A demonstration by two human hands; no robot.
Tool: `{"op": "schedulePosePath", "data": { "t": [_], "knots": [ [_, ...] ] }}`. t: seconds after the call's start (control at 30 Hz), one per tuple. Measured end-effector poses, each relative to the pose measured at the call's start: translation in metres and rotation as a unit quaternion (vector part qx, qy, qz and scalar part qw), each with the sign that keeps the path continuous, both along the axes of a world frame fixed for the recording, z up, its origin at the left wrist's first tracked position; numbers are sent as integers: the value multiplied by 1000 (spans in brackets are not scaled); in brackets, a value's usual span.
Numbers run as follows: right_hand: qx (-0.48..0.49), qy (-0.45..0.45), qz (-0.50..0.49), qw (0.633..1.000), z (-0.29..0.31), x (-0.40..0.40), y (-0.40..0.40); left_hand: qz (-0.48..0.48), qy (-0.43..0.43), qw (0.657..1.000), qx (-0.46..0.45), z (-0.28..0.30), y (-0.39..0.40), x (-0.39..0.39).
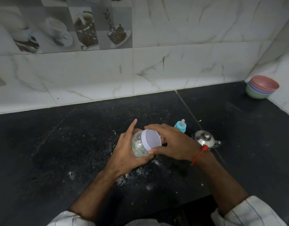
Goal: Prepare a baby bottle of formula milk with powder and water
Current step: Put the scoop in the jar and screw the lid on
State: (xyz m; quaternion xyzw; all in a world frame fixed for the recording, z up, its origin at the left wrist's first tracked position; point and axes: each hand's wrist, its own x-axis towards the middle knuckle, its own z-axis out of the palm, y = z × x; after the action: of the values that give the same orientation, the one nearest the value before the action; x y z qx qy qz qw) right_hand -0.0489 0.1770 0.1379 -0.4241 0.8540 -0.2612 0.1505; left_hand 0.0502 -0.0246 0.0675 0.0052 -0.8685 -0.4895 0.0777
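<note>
Left hand [126,154] clasps a clear, powder-filled jar [138,146], tilted above the dark speckled surface [59,144]; right hand [171,142] grips its white round lid [151,140]. Behind stand a blue-collared baby bottle [181,125] and a steel kettle [204,138].

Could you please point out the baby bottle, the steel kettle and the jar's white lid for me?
baby bottle [180,125]: head view, on its blue collar.
steel kettle [204,139]: head view, on its domed lid.
white lid [152,139]: head view, on its flat top.
</note>
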Motion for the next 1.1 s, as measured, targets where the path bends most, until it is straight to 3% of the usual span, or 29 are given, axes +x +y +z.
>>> {"op": "schedulePosePath", "data": {
  "t": [0.27,0.4,0.47,0.57,0.67,0.73,0.8,0.9,0.97,1.03,1.1],
  "knots": [
    [-35,-88,122,988,21,-18,32,-77,-64,994,55,31,1,-1],
    [-20,-95,150,984,39,-24,42,-67,-70,991,91,46,14,4],
    [-11,-69,85,994,49,-19,45,-50,-51,994,79,57,27,6],
    [-39,-21,-99,994,47,-7,45,-32,-14,999,36,77,50,8],
    [21,85,-181,980,34,-12,51,-34,3,999,-7,94,66,5],
    [-65,113,-157,979,34,-20,62,-26,-8,1000,4,99,65,4],
    [-157,94,-24,983,42,-28,72,-14,-24,999,28,100,60,6],
    [-103,44,201,973,50,-36,82,-21,-59,994,94,95,52,15],
    [-57,127,187,972,47,-26,75,-35,-79,991,104,92,52,21],
    [-62,229,79,968,41,-15,62,-40,-89,991,95,87,57,25],
    [-96,250,23,963,40,-11,54,-35,-99,988,114,82,61,29]
  ]
}}
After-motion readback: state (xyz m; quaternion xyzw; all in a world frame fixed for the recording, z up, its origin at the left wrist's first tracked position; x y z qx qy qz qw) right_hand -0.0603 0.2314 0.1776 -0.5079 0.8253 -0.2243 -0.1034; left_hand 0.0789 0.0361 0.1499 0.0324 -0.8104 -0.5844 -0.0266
